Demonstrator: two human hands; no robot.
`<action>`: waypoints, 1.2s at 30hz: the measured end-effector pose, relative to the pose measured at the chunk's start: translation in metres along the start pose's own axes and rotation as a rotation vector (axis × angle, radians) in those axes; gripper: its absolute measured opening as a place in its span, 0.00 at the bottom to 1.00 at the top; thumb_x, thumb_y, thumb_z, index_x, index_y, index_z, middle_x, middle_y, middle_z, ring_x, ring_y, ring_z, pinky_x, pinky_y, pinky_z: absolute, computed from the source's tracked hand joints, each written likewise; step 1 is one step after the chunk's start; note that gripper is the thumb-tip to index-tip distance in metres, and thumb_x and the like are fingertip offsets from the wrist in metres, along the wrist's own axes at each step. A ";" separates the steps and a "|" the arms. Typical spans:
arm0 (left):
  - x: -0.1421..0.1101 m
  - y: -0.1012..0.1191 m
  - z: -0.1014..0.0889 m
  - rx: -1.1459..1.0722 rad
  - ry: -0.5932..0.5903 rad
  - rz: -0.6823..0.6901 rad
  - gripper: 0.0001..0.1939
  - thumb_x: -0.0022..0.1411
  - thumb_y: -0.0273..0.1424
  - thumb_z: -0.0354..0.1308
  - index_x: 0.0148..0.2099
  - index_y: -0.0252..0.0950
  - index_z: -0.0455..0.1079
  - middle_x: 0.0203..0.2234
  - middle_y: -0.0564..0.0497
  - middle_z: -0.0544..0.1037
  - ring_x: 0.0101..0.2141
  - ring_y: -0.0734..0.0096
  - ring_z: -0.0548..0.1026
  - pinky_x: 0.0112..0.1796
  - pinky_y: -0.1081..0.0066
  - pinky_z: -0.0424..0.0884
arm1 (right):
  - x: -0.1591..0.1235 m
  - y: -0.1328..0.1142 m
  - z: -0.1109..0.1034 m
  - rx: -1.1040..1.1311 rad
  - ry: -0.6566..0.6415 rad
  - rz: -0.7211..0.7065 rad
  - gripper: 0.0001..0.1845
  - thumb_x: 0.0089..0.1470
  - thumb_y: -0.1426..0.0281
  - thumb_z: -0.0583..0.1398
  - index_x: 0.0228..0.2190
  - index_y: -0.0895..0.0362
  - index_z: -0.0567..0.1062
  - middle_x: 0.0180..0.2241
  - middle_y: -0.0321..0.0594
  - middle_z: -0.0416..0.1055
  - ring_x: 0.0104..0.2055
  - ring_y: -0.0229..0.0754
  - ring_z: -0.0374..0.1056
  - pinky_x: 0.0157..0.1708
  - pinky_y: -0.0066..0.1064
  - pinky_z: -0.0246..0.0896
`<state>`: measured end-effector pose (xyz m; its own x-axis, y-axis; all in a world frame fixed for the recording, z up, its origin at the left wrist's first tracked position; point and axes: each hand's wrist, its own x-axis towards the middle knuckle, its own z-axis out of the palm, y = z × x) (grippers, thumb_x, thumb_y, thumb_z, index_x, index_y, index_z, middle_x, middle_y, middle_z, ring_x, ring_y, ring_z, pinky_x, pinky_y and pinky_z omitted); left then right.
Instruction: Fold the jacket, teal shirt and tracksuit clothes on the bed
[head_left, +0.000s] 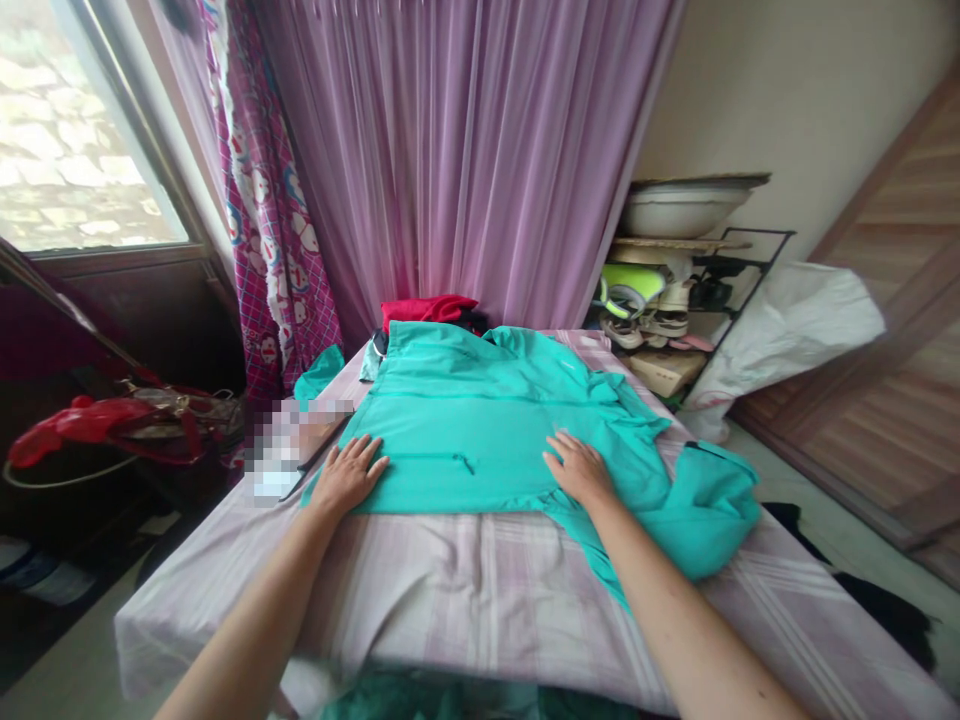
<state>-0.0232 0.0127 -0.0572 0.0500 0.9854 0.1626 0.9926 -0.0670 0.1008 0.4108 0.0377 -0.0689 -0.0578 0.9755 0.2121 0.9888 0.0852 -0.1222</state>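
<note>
A turquoise jacket (465,420) with a zipped pocket lies spread on the table, its hem toward the left. On its lower left part my left hand (349,475) rests flat, fingers apart. My right hand (579,468) lies on the jacket near the right side, fingers spread and palm down. One sleeve (705,510) reaches out to the right past my right forearm, bunched and folded over. Another bit of turquoise cloth (320,373) shows beyond the table's left edge.
A checked cloth (450,590) covers the table. Folded red clothing (427,308) sits at the far end before the purple curtain (450,150). A shoe rack (739,320) and a white sack (806,320) stand right; a red bag (82,430) is left.
</note>
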 end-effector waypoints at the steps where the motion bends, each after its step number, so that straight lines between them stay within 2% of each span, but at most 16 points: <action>1: 0.000 -0.001 0.000 0.001 -0.005 -0.004 0.30 0.69 0.48 0.43 0.68 0.45 0.58 0.66 0.46 0.62 0.66 0.56 0.58 0.64 0.48 0.50 | 0.000 -0.001 -0.002 0.004 -0.007 0.004 0.25 0.63 0.62 0.49 0.58 0.52 0.72 0.63 0.43 0.64 0.66 0.47 0.55 0.63 0.44 0.49; 8: 0.003 0.000 0.000 0.025 -0.020 -0.034 0.30 0.68 0.47 0.44 0.68 0.44 0.59 0.67 0.46 0.62 0.66 0.55 0.57 0.64 0.48 0.51 | -0.004 -0.015 -0.017 0.014 -0.088 0.045 0.27 0.64 0.63 0.48 0.61 0.55 0.68 0.65 0.45 0.60 0.68 0.46 0.52 0.65 0.44 0.45; 11: 0.003 -0.001 -0.001 0.036 -0.036 -0.027 0.29 0.69 0.46 0.44 0.68 0.44 0.59 0.67 0.47 0.61 0.67 0.55 0.57 0.64 0.47 0.51 | -0.003 -0.015 -0.022 0.018 -0.115 0.031 0.28 0.64 0.61 0.49 0.63 0.53 0.65 0.67 0.44 0.57 0.69 0.46 0.50 0.66 0.45 0.43; 14: 0.003 -0.001 -0.003 0.051 -0.050 -0.015 0.29 0.69 0.45 0.43 0.68 0.43 0.59 0.67 0.46 0.61 0.67 0.55 0.56 0.64 0.48 0.51 | -0.001 0.006 -0.026 -0.001 -0.140 0.070 0.29 0.65 0.60 0.48 0.64 0.50 0.62 0.68 0.41 0.54 0.69 0.46 0.48 0.66 0.48 0.41; 17: 0.003 0.001 -0.004 0.061 -0.056 -0.011 0.30 0.69 0.44 0.43 0.69 0.41 0.58 0.67 0.45 0.61 0.67 0.54 0.56 0.64 0.48 0.51 | -0.002 0.043 -0.029 -0.070 -0.165 0.246 0.29 0.65 0.58 0.46 0.64 0.51 0.63 0.68 0.43 0.54 0.69 0.49 0.49 0.65 0.52 0.44; 20: 0.002 0.002 -0.004 0.057 -0.047 -0.023 0.29 0.69 0.44 0.44 0.68 0.42 0.59 0.67 0.46 0.61 0.67 0.54 0.57 0.64 0.48 0.51 | -0.004 0.073 -0.031 -0.133 -0.155 0.307 0.31 0.65 0.58 0.45 0.64 0.56 0.63 0.67 0.48 0.56 0.68 0.50 0.52 0.63 0.47 0.48; 22: 0.002 0.003 -0.005 0.053 -0.046 -0.033 0.29 0.69 0.45 0.44 0.68 0.43 0.59 0.67 0.47 0.61 0.67 0.55 0.57 0.64 0.48 0.51 | -0.004 0.078 -0.034 -0.155 -0.163 0.301 0.32 0.65 0.58 0.44 0.64 0.58 0.62 0.67 0.50 0.57 0.67 0.50 0.52 0.63 0.45 0.49; 24: 0.001 0.004 -0.006 0.055 -0.050 -0.034 0.28 0.69 0.44 0.43 0.68 0.44 0.59 0.67 0.47 0.61 0.67 0.56 0.57 0.64 0.49 0.52 | -0.001 0.071 -0.040 -0.164 -0.201 0.340 0.32 0.65 0.58 0.45 0.65 0.57 0.61 0.66 0.50 0.57 0.66 0.51 0.54 0.62 0.46 0.50; 27: 0.001 0.007 -0.009 0.075 -0.056 -0.033 0.28 0.70 0.44 0.43 0.69 0.43 0.58 0.67 0.47 0.61 0.67 0.56 0.57 0.64 0.50 0.52 | 0.006 0.046 -0.051 -0.149 -0.232 0.387 0.33 0.63 0.58 0.49 0.66 0.54 0.58 0.67 0.50 0.56 0.66 0.53 0.54 0.61 0.49 0.50; 31: 0.000 0.010 -0.013 0.107 -0.095 -0.042 0.29 0.70 0.44 0.41 0.69 0.42 0.56 0.68 0.48 0.60 0.67 0.57 0.55 0.64 0.51 0.51 | 0.009 0.016 -0.054 -0.099 -0.041 0.267 0.33 0.65 0.57 0.45 0.68 0.53 0.54 0.70 0.47 0.48 0.70 0.52 0.44 0.64 0.51 0.43; 32: 0.000 0.010 -0.014 0.106 -0.099 -0.044 0.29 0.71 0.44 0.41 0.69 0.41 0.56 0.68 0.48 0.59 0.67 0.57 0.55 0.64 0.51 0.51 | 0.008 0.012 -0.051 -0.090 -0.041 0.236 0.33 0.66 0.57 0.44 0.68 0.52 0.54 0.70 0.46 0.47 0.71 0.51 0.42 0.65 0.51 0.41; 36: -0.001 0.011 -0.014 0.087 -0.082 -0.045 0.29 0.70 0.44 0.41 0.69 0.42 0.58 0.67 0.47 0.60 0.67 0.56 0.56 0.64 0.49 0.51 | 0.005 0.013 -0.039 -0.064 -0.305 0.176 0.33 0.66 0.55 0.43 0.68 0.48 0.52 0.71 0.42 0.45 0.71 0.48 0.41 0.66 0.52 0.37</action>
<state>-0.0140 0.0091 -0.0421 0.0104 0.9969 0.0785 0.9997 -0.0120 0.0198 0.4285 0.0356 -0.0315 0.0855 0.9905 -0.1075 0.9933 -0.0931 -0.0679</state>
